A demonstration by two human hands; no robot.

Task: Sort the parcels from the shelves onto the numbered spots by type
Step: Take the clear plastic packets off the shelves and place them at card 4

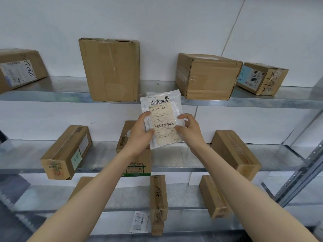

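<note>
Left hand [139, 131] and right hand [187, 127] each pinch a side edge of the white plastic mailer [162, 109], held up before the metal shelves [61, 88]; its label reads "159-159-L02-17". A narrow box [158, 194] below says "Align"

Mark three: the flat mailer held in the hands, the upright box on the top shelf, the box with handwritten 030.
flat mailer [161, 110], head view, on its shipping label.
upright box [111, 70], head view, centre of its front face.
box with handwritten 030 [17, 74], head view, on its white label.
</note>
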